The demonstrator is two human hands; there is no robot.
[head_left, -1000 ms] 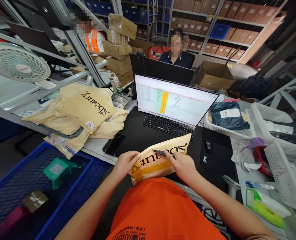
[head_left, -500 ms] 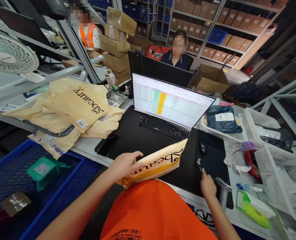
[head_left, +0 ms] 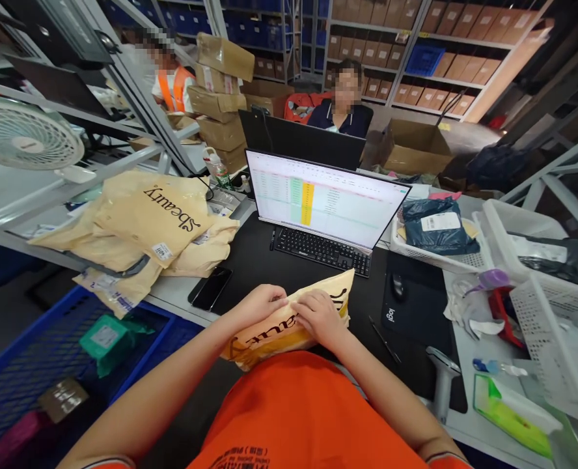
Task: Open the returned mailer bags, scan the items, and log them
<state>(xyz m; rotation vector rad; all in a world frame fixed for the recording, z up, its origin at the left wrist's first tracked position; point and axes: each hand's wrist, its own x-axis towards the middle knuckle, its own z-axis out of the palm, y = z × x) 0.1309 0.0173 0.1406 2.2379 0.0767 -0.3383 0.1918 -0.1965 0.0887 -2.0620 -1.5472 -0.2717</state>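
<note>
A cream "Sbeauty" mailer bag (head_left: 264, 335) is tilted up against the desk's front edge, close to my orange shirt. My left hand (head_left: 262, 305) grips its upper edge, fingers curled over. Beside it, my right hand (head_left: 321, 317) is closed over the same edge, with its fingertips near the left ones. What the fingertips pinch exactly is hidden. A black pen (head_left: 385, 340) lies on the dark mat to the right of the bag. Behind the bag are a keyboard (head_left: 321, 251) and a monitor (head_left: 328, 202) showing a spreadsheet.
More cream mailers (head_left: 157, 212) are piled at left, beside a phone (head_left: 211, 288). A blue crate (head_left: 145, 352) with parcels stands below. To the right are a mouse (head_left: 397, 286), a scanner (head_left: 442, 384) and white baskets (head_left: 537, 306). Two people sit beyond the desk.
My right hand has left the pen on the mat at right and moved left onto the mailer bag. My left hand still holds the bag. The view has shifted slightly.
</note>
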